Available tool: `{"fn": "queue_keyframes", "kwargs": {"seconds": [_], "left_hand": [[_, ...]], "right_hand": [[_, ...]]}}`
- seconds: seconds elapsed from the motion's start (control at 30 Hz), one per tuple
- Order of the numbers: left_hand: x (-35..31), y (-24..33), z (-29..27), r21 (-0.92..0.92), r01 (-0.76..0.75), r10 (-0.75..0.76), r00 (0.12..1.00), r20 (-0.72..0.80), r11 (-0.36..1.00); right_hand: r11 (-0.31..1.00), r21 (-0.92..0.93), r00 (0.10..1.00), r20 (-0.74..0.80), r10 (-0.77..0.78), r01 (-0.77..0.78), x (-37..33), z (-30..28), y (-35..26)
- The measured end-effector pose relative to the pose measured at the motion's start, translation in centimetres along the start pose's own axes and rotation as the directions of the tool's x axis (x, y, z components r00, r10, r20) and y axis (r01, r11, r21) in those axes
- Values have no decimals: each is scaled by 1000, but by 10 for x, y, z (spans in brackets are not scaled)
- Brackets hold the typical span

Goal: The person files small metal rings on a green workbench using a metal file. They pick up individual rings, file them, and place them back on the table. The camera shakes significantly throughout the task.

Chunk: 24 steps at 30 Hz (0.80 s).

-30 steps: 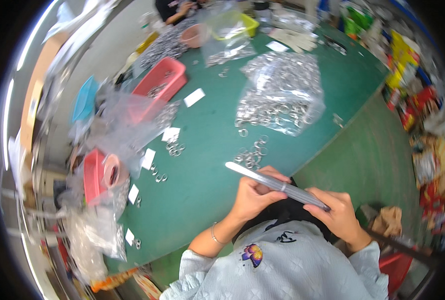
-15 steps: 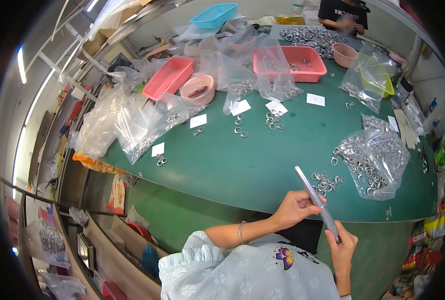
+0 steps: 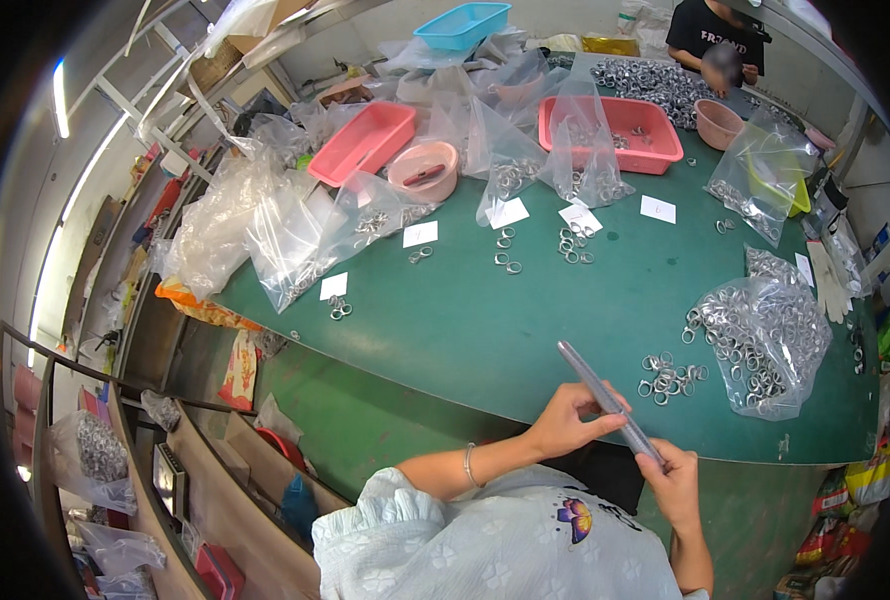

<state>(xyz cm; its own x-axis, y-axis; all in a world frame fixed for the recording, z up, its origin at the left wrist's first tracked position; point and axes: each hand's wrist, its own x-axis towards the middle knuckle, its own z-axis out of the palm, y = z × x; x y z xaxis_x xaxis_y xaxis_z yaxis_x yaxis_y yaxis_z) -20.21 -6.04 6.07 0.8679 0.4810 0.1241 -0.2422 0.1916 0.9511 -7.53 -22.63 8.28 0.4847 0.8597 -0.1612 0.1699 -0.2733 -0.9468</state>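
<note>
A long tapered metal ring mandrel [image 3: 589, 377] slants over the table's near edge, thin end pointing away to the left. My right hand [image 3: 677, 482] is closed round its thick lower end. Around the middle of the rod, the thumb and fingers of my left hand [image 3: 571, 422] are pinched together; whether a ring sits under them I cannot make out. A small pile of silver rings [image 3: 671, 381] lies on the green table [image 3: 445, 325] just beyond my hands. Right of that pile rests a clear plastic bag [image 3: 765, 345] full of rings.
Small ring groups lie beside white paper cards [image 3: 420, 234] across the table. Farther back are pink trays [image 3: 362, 146], a pink bowl [image 3: 425, 168], clear bags [image 3: 295, 245] and a large ring heap [image 3: 655, 90]. A person [image 3: 715, 40] in black works at the far right.
The mandrel and both my hands have shifted slightly left, while the table scene slid right and a little down in view. The far person's arms now show more over the ring heap.
</note>
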Motion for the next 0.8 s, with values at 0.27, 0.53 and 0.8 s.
{"fn": "queue_keyframes", "kwargs": {"seconds": [0.27,0.53,0.8], "left_hand": [[15,32,-66,24,-192,178,852,-492,981],[17,-17,-259,843,533,508,706,-493,76],[39,-17,-322,832,554,612,652,-447,17]], "right_hand": [[996,-84,992,-123,12,-22,-5,0,26],[996,-70,979,-197,47,-62,-13,-3,39],[992,-55,934,-347,87,-113,-28,-14,45]]}}
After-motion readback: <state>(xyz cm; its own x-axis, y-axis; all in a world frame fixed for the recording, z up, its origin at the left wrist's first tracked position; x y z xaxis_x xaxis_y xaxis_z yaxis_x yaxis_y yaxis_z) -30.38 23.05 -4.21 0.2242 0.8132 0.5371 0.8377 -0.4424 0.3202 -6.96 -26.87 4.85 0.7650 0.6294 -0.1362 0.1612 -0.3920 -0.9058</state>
